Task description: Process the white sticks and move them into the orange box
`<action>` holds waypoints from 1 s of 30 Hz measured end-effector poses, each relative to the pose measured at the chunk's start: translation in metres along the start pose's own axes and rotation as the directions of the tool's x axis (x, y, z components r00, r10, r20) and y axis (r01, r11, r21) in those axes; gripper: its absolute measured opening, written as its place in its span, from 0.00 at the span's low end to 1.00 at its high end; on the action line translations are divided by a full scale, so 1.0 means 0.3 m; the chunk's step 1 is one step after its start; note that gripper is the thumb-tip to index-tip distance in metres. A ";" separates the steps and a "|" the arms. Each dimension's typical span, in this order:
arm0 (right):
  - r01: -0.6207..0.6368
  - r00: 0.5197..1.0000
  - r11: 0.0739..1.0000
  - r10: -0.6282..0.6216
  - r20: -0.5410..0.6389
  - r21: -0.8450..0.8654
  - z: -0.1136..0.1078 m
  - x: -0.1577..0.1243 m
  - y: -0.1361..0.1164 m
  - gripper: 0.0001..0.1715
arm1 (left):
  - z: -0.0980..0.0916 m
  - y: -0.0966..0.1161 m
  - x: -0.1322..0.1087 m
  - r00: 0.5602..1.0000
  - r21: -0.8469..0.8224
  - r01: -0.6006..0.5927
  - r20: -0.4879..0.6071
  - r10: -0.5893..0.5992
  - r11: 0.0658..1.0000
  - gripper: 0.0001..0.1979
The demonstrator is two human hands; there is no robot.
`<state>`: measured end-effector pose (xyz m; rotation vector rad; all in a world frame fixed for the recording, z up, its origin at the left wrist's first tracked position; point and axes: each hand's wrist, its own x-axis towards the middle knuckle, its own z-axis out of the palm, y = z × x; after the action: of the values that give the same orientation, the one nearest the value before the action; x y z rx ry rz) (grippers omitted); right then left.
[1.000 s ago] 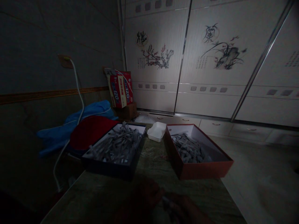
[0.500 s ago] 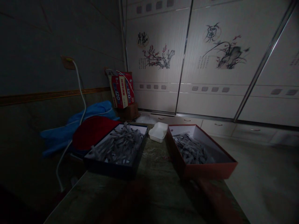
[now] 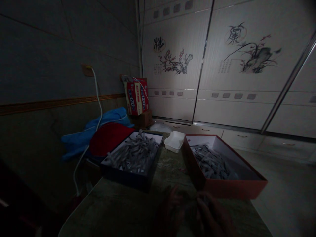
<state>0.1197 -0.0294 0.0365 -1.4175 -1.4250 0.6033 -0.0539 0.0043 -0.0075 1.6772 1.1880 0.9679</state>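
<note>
Bare left hand [image 3: 174, 205] and right hand [image 3: 214, 210] are held near red-walled rectangular box [image 3: 234, 190] of grey strips [image 3: 209, 161], finger spread and contents indiscernible.

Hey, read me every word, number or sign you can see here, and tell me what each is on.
"120": on two sides of the red carton; its other lettering is too blurred.
"梅", probably, stylised: on the cabinet door with the blossom branch.
"蘭", stylised: on the next cabinet door.
Small columns of writing on both doors: too small to read.
Strips in the dark box and orange-red box: no readable lettering.
</note>
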 end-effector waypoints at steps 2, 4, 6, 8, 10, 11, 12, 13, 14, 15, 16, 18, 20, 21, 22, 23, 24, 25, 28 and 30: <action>0.040 0.996 0.995 -0.047 -0.082 -0.092 -0.077 0.058 -0.019 0.24 | -0.019 -0.021 -0.002 0.991 0.027 0.028 -0.133 -0.025 0.999 0.26; 0.069 0.976 0.980 -0.106 -0.192 -0.188 -0.147 0.133 -0.041 0.22 | -0.048 -0.038 -0.012 0.982 0.060 0.081 -0.175 -0.069 0.995 0.22; 0.113 0.937 0.941 -0.208 -0.280 -0.319 -0.200 0.215 -0.050 0.22 | -0.074 -0.052 -0.026 0.980 0.119 0.097 -0.183 -0.075 0.988 0.20; 0.119 0.919 0.885 -0.270 -0.289 -0.450 -0.232 0.294 -0.032 0.23 | -0.096 -0.058 -0.037 0.976 0.174 0.094 -0.208 -0.057 0.980 0.19; 0.113 0.938 0.822 -0.274 -0.214 -0.558 -0.246 0.356 0.010 0.26 | -0.115 -0.049 -0.044 0.973 0.184 0.094 -0.226 -0.051 0.978 0.18; 0.118 0.951 0.791 -0.264 -0.162 -0.601 -0.247 0.377 0.035 0.27 | -0.125 -0.038 -0.046 0.971 0.178 0.099 -0.234 -0.055 0.979 0.18; 0.136 0.961 0.765 -0.256 -0.103 -0.629 -0.246 0.389 0.058 0.29 | -0.137 -0.023 -0.047 0.967 0.171 0.102 -0.247 -0.058 0.980 0.18; 0.157 0.966 0.750 -0.251 -0.057 -0.643 -0.243 0.392 0.078 0.30 | -0.152 -0.003 -0.048 0.965 0.165 0.104 -0.256 -0.059 0.981 0.17; 0.168 0.967 0.746 -0.252 -0.040 -0.645 -0.238 0.386 0.093 0.30 | -0.170 0.019 -0.048 0.961 0.162 0.105 -0.269 -0.058 0.981 0.17; 0.170 0.963 0.754 -0.264 -0.055 -0.635 -0.231 0.371 0.101 0.30 | -0.191 0.043 -0.047 0.958 0.161 0.102 -0.282 -0.053 0.982 0.16; 0.175 0.954 0.774 -0.287 -0.090 -0.609 -0.223 0.348 0.102 0.29 | -0.216 0.068 -0.043 0.955 0.167 0.090 -0.294 -0.037 0.982 0.16; 0.178 0.924 0.825 -0.328 -0.198 -0.536 -0.198 0.282 0.089 0.28 | -0.279 0.116 -0.024 0.944 0.216 0.041 -0.328 0.033 0.976 0.15; 0.163 0.912 0.873 -0.311 -0.267 -0.461 -0.160 0.206 0.067 0.26 | -0.357 0.157 0.018 0.917 0.331 -0.027 -0.368 0.155 0.943 0.13; 0.145 0.921 0.898 -0.275 -0.275 -0.415 -0.135 0.169 0.059 0.25 | -0.399 0.172 0.048 0.900 0.410 -0.049 -0.377 0.218 0.911 0.13; 0.115 0.936 0.926 -0.222 -0.272 -0.360 -0.106 0.134 0.054 0.24 | -0.442 0.183 0.085 0.895 0.486 -0.053 -0.365 0.257 0.872 0.13; 0.077 0.951 0.950 -0.160 -0.263 -0.302 -0.075 0.103 0.054 0.23 | -0.483 0.189 0.126 0.908 0.555 -0.046 -0.323 0.266 0.830 0.13; 0.048 0.961 0.967 -0.112 -0.252 -0.249 -0.042 0.077 0.060 0.23 | -0.522 0.190 0.170 0.935 0.620 -0.030 -0.260 0.241 0.784 0.12; 0.034 0.965 0.975 -0.089 -0.245 -0.218 -0.011 0.055 0.072 0.24 | -0.556 0.186 0.216 0.965 0.684 0.011 -0.199 0.172 0.730 0.12; 0.046 0.959 0.971 -0.109 -0.263 -0.235 0.061 0.019 0.130 0.27 | -0.627 0.145 0.340 0.995 0.774 0.095 -0.064 -0.072 0.626 0.09; 0.032 0.957 0.972 -0.097 -0.274 -0.232 0.078 0.014 0.169 0.28 | -0.648 0.104 0.399 0.984 0.790 0.131 -0.029 -0.176 0.599 0.03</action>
<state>0.1223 -0.0090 -0.0156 -1.5573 -1.3327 0.1870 -0.1925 0.1516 0.1029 2.1902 1.8630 0.2431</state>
